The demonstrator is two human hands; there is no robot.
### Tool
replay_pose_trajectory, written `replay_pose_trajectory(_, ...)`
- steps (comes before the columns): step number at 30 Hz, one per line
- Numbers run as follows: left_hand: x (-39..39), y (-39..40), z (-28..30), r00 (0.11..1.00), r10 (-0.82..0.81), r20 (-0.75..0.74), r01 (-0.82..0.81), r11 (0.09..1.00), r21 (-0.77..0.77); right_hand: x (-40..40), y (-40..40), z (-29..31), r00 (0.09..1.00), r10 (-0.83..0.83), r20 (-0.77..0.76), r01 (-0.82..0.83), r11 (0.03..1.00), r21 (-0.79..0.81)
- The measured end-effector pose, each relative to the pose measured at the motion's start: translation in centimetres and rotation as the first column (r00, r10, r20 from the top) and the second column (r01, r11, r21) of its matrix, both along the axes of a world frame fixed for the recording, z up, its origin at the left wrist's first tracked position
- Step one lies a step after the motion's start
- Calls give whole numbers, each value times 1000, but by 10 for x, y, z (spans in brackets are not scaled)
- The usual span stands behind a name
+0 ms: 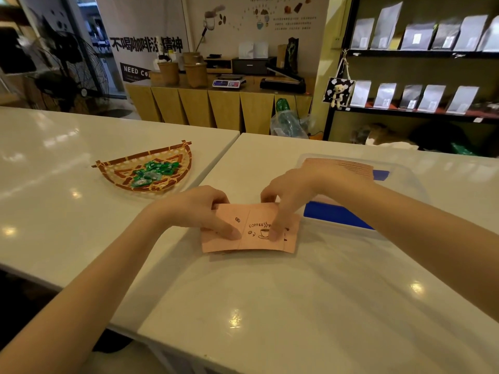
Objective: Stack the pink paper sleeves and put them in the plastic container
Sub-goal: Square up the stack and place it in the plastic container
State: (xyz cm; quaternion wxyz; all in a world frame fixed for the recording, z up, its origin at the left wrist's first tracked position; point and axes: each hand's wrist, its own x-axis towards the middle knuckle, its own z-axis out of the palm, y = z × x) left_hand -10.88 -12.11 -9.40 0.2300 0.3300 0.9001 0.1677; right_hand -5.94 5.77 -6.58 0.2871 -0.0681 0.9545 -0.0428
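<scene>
**Inspector:** Report the work surface.

**Assistant:** A glossy white table, smooth, with lamp reflections. Its near edge and left corner drop to a dark floor gap. A second white table butts against it on the left along a straight seam. A broad bare stretch lies between the sleeves and the near edge.

**Inspector:** The task items?

**Assistant:** A small stack of pink paper sleeves, flat, matte, with curved long edges and a printed "COFFEE" cup motif, lies on the table. How many sheets it holds cannot be told. Just beside it, to the right, sits the plastic container, translucent and rounded at the corners, with blue patches showing at its near wall. More pink sleeves lie inside, their edges fanned in thin ridges.

**Inspector:** Hands?

**Assistant:** The left hand is curled over the stack's left part, thumb pressing the top face, fingers behind the far edge. The right hand pinches the far edge, with a fingertip down on the print. Both are partly closed on the stack.

**Inspector:** Obstructions?

**Assistant:** A woven half-round basket of green wrapped sweets rests on the left table, well apart from the hands.
</scene>
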Motion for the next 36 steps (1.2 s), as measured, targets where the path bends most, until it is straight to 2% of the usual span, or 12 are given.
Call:
replay_pose_trajectory(4,22,-7,0,999,-12,-34,16,991,131,27,1,-5,975,8,-224,-5,1000,14)
replay_pose_trajectory(8,45,-8,-2,967,-92,-239,135,976,171,64,1,-16,899,-49,-434,-22,987,-157)
replay_pose_trajectory(12,63,5,5,928,-153,-339,243,940,240,101,16,-20,813,-119,-569,-10,976,-218)
replay_pose_trajectory(17,84,50,10,900,-290,-327,391,869,305,153,55,-28,671,-251,-698,78,960,-270)
replay_pose_trajectory(22,96,87,-3,914,-349,-209,405,824,396,186,81,-50,574,-477,-666,223,873,-433)
replay_pose_trajectory(25,95,96,-18,926,-350,-140,375,810,451,191,89,-62,552,-535,-639,252,838,-484)
replay_pose_trajectory(31,83,87,-35,950,-312,10,265,824,501,194,94,-73,577,-576,-580,238,797,-555)
replay_pose_trajectory(36,78,85,-39,938,-334,94,243,826,509,199,96,-74,587,-593,-550,245,778,-578)
